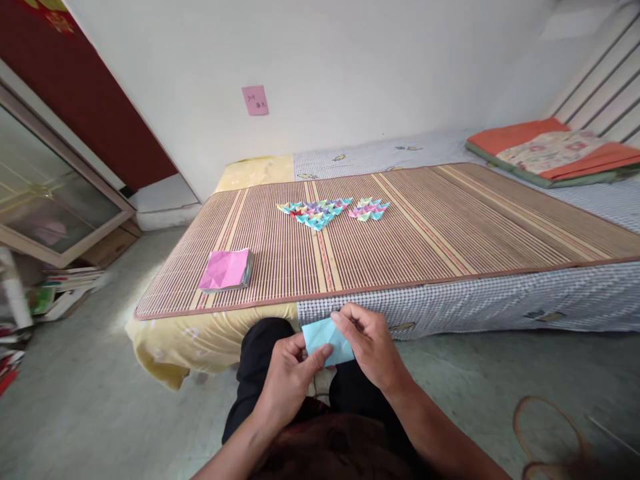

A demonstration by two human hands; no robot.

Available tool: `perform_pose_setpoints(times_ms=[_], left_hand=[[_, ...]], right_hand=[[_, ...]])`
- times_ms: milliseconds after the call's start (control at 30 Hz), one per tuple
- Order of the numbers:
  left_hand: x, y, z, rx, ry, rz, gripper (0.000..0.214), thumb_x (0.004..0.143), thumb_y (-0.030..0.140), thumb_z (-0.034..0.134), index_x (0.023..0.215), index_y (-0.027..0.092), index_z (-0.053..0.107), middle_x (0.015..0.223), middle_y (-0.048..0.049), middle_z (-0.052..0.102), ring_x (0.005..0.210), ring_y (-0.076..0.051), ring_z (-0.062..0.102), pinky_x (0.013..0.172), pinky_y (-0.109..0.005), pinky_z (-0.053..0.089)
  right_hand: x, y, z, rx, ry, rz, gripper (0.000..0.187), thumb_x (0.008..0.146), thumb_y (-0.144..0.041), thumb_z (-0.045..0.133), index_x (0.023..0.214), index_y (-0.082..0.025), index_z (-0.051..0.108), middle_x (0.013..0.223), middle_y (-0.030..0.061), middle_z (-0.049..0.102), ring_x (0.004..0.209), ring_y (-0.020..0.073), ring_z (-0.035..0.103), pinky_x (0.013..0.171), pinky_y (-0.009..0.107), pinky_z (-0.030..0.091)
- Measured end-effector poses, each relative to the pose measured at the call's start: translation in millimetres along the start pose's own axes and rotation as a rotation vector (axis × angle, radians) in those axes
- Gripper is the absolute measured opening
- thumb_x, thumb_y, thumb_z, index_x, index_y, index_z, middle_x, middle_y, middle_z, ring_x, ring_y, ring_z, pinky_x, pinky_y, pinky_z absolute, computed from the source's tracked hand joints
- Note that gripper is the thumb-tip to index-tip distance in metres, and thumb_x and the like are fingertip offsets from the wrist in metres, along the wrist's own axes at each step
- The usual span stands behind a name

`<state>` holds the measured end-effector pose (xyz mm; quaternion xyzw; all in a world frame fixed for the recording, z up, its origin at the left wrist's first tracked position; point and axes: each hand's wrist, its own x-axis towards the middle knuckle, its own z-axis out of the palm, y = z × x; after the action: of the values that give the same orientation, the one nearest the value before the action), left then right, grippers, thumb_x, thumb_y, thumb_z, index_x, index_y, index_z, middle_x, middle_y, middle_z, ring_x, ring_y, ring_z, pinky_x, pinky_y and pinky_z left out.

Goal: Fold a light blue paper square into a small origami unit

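Observation:
A light blue sheet of paper (323,337), partly folded, is held between both hands above my lap, just in front of the bed's edge. My left hand (287,380) pinches its lower left side with thumb and fingers closed. My right hand (370,343) grips its right side, fingers curled over the top edge. A stack of square paper with a pink top sheet (226,270) lies on the bamboo mat (425,227) at the front left. Two groups of small folded paper pieces in many colours (316,212) (369,209) lie in rows at the mat's middle.
The mat covers a low bed with a checked sheet (450,300) and a yellow sheet (200,333). Folded orange bedding (550,150) lies at the far right. A glass-fronted cabinet (50,193) and books (65,287) stand on the left. A pink note (255,100) sticks to the wall.

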<state>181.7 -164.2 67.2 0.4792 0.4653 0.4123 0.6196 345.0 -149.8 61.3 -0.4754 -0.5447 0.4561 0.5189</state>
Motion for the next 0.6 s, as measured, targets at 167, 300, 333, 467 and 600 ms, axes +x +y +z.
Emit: perform_pose_setpoints(times_ms=[167,300,333,467,600], left_hand=[[1.4,1.3,1.7,-0.108,-0.020,-0.032,0.037,0.074,0.047,0.087,0.069,0.012,0.075,0.063,-0.0031,0.065,0.059,-0.012,0.052,0.058,-0.024,0.046],[3.9,-0.3,2.2,-0.120,-0.004,-0.034,0.039,0.072,0.049,0.088,0.063,0.013,0.074,0.060,-0.0029,0.066,0.057,-0.012,0.052,0.057,-0.023,0.046],[4.3,-0.7,1.9,-0.112,0.006,-0.032,0.039,0.071,0.049,0.089,0.063,0.013,0.074,0.059,-0.0025,0.066,0.056,-0.011,0.052,0.056,-0.022,0.045],[3.8,-2.6,-0.6,-0.041,0.018,-0.027,0.037,0.073,0.049,0.088,0.068,0.014,0.078,0.059,-0.0032,0.069,0.053,-0.011,0.054,0.056,-0.022,0.044],[0.4,-5.6,-4.4,-0.013,-0.009,-0.028,0.040,0.077,0.051,0.085,0.066,0.014,0.076,0.065,-0.0075,0.076,0.056,-0.012,0.060,0.057,-0.022,0.043]], right_hand=[[6.3,-0.1,-4.8,0.061,-0.054,0.047,0.046,0.099,-0.051,0.055,0.066,-0.022,0.045,0.062,-0.0050,0.036,0.057,0.0118,0.036,0.052,0.026,0.031],[7.9,0.8,-4.7,0.114,-0.206,0.108,0.039,0.092,-0.051,0.066,0.072,-0.021,0.053,0.061,-0.0050,0.044,0.055,0.0115,0.040,0.051,0.025,0.032],[7.5,2.1,-3.7,0.113,-0.207,0.115,0.039,0.091,-0.051,0.068,0.071,-0.021,0.052,0.061,-0.0052,0.044,0.054,0.0113,0.040,0.050,0.025,0.032],[6.5,8.4,-0.8,0.090,-0.085,0.103,0.041,0.090,-0.050,0.066,0.068,-0.022,0.049,0.060,-0.0051,0.043,0.054,0.0113,0.040,0.049,0.024,0.033],[9.1,8.5,-6.0,0.080,-0.021,0.089,0.039,0.091,-0.050,0.066,0.069,-0.021,0.051,0.061,-0.0053,0.041,0.055,0.0113,0.039,0.051,0.024,0.033]])
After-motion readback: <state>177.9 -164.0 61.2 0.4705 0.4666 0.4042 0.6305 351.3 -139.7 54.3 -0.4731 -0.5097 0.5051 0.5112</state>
